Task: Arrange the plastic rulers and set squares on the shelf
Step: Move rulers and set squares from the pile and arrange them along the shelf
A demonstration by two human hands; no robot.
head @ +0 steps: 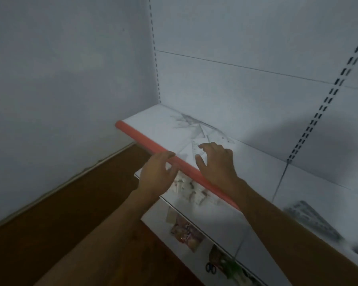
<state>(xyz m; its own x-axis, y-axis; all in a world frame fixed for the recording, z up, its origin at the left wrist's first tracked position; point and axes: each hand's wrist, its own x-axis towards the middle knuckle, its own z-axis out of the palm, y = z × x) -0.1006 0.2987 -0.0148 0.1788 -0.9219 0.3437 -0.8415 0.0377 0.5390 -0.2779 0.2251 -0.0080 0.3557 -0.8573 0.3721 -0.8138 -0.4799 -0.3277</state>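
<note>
Clear plastic set square (194, 148) under right hand (217, 162) fingers' pinch, left hand (157, 174) loosely curled, white shelf (153, 124)

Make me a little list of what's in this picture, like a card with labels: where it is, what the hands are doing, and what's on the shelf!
place: white shelf with a red front edge
on the shelf: clear plastic rulers and set squares, lying overlapped
right hand: over the shelf, fingers curled at a clear ruler; grip unclear
left hand: at the red edge, fingers relaxed, holding nothing
lower shelves: blurry colourful packets
floor: brown
</note>
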